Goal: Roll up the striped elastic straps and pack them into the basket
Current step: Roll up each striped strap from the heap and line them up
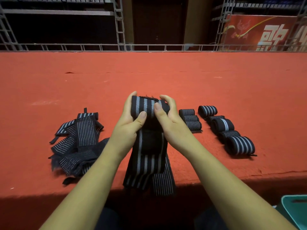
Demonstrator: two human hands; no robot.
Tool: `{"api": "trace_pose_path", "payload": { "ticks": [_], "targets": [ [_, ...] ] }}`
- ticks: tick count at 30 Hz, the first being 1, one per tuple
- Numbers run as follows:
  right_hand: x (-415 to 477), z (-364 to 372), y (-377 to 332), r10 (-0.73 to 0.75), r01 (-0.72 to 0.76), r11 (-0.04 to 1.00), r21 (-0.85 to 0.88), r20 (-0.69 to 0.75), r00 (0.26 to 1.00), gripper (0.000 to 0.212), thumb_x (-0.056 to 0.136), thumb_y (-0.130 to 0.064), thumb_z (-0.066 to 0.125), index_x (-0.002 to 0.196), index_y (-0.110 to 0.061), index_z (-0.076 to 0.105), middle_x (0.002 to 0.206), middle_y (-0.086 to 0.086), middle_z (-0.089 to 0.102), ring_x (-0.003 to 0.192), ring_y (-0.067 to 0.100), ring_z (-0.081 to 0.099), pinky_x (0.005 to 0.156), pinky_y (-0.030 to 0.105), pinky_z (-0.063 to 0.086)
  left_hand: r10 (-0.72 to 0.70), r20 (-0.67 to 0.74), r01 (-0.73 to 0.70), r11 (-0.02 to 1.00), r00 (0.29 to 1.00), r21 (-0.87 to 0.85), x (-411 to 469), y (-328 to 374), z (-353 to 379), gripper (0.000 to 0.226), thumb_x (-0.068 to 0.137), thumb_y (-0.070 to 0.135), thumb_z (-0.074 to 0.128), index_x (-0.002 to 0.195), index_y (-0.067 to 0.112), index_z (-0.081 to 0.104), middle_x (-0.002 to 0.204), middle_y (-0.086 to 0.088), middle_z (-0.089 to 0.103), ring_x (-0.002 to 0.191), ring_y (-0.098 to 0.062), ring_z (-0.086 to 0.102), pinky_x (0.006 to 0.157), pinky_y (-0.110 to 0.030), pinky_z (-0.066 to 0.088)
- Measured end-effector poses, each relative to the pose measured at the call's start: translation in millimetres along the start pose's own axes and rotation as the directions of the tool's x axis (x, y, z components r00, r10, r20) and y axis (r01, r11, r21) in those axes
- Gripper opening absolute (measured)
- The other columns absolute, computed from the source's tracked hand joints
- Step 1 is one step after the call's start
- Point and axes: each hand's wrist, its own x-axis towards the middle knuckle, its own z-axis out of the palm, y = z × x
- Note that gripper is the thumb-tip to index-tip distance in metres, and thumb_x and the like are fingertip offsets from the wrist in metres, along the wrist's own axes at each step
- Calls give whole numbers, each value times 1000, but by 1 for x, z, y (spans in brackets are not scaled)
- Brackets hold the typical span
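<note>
A black strap with grey stripes (147, 166) is held above the red table, its top end partly rolled (146, 105) and its loose tail hanging over the front edge. My left hand (131, 120) grips the roll's left side, thumb on the front. My right hand (167, 113) grips its right side, thumb pressing the roll. A pile of unrolled straps (78, 143) lies to the left. Several finished rolls sit to the right in two rows (191, 120) (230, 131). A teal basket (297, 211) shows at the bottom right corner.
The red felt table (149, 77) stretches wide beyond my hands. Metal truss rails (149, 47) run along its far edge, with a red banner (259, 32) behind at the right. My knees are below the table's front edge.
</note>
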Motion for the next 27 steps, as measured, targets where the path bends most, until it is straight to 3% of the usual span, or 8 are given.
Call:
{"api": "trace_pose_path", "payload": {
  "ticks": [7, 10, 13, 17, 21, 24, 27],
  "targets": [
    [1, -2, 5, -116, 117, 992, 39, -35, 993, 55, 100, -11, 56, 147, -24, 31, 127, -2, 58, 110, 0, 59, 95, 15, 46, 125, 35, -129, 971, 992, 203, 0, 2, -5, 57, 97, 3, 53, 143, 35, 40, 128, -6, 62, 118, -20, 62, 106, -43, 48],
    [7, -5, 5, -195, 194, 980, -36, -50, 979, 49, 95, -6, 60, 138, -22, 42, 125, 1, 57, 112, 11, 59, 103, 31, 47, 105, 10, -105, 976, 994, 191, -3, -2, -5, 59, 101, 0, 51, 141, 42, 40, 115, -14, 67, 100, -21, 67, 92, -41, 56],
    [9, -6, 10, -213, 216, 976, 37, -55, 975, 45, 89, -6, 59, 130, -20, 47, 122, 8, 58, 113, 24, 59, 106, 47, 45, 58, 17, -60, 993, 998, 104, -5, -3, -3, 58, 100, 1, 53, 136, 46, 45, 107, -13, 69, 94, -23, 67, 89, -43, 57],
    [7, -8, 17, -196, 198, 968, 152, -30, 980, 43, 87, -1, 56, 121, -26, 47, 112, 15, 57, 102, 19, 56, 101, 48, 46, -1, 96, 16, 988, 995, -152, -5, 0, 3, 35, 96, 19, 49, 126, 35, 52, 117, -7, 67, 108, -21, 63, 98, -46, 48],
    [5, -9, 19, -151, 143, 960, 241, 15, 988, 45, 79, 6, 53, 103, -31, 47, 93, 8, 51, 86, 19, 47, 78, 38, 41, 1, 20, 2, 994, 1000, -113, -5, 1, 11, 14, 97, 42, 45, 98, 34, 57, 92, 7, 62, 88, -11, 56, 82, -37, 43],
    [4, -9, 16, -120, 107, 955, 278, 29, 992, 29, 80, -6, 59, 93, -29, 47, 83, 5, 47, 79, 19, 41, 67, 35, 36, -8, -42, 6, 998, 999, -57, -5, 0, 13, 22, 97, 49, 50, 82, 34, 54, 77, 8, 49, 73, -10, 42, 68, -33, 35],
    [4, -3, 10, -72, 72, 951, 301, -12, 997, 17, 88, -42, 61, 85, -29, 49, 84, 4, 41, 81, 19, 36, 74, 38, 32, 21, -50, -22, 1000, 999, -21, -6, -3, 11, 16, 97, 44, 51, 87, 33, 54, 80, -3, 41, 76, -21, 34, 68, -36, 31]
  ]
}}
